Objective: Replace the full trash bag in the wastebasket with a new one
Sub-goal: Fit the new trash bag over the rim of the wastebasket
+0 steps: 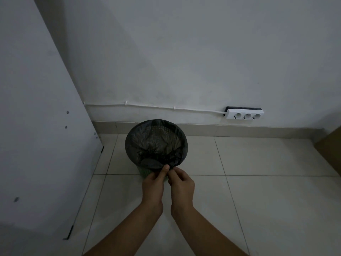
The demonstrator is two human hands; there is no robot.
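— Left hand [153, 183], right hand [181, 182]?
— Both pinching black trash bag [156, 143] at near rim.
— Bag where?
— Lining green wastebasket [143, 172], folded over rim; dark crumpled plastic inside. On tiled floor [267, 172], near wall.

Thin plastic bag [147, 145], prob. glossy tiles [267, 163]

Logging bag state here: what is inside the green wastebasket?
A dark trash bag lines the wastebasket, folded over its rim; both hands pinch its near edge. Crumpled plastic covers the bottom, hiding any contents.
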